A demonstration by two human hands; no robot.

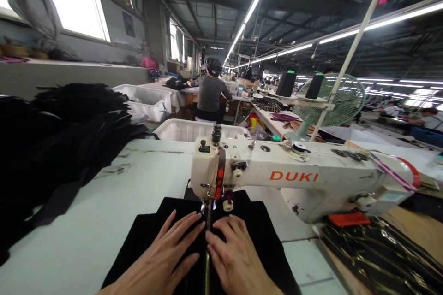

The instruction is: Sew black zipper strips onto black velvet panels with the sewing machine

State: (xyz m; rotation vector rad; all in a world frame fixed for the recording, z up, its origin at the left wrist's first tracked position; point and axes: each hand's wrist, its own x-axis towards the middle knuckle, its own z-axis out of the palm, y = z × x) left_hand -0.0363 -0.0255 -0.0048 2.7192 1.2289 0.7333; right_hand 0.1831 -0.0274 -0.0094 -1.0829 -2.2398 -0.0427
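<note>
A black piece of fabric (138, 249) lies on the sewing machine's table, its far part under the machine's head. Down its middle runs a narrow strip with a gold sheen (207, 267), which looks like a zipper, leading to the presser foot (207, 207). My left hand (169, 249) rests on the fabric left of the strip, fingers stretched forward. On the other side my right hand (233, 251) presses on the fabric with fingers slightly bent, the thumb and index side beside the strip. The white sewing machine (256, 170) is marked DUKI.
A tall heap of black fabric pieces (69, 138) is at left. Black-and-gold zipper strips (377, 258) lie at lower right under a red object (349, 219). White bins (204, 128) stand behind the table. Thread cones (286, 84) and a green fan (332, 99) are beyond; a person (212, 92) sits ahead.
</note>
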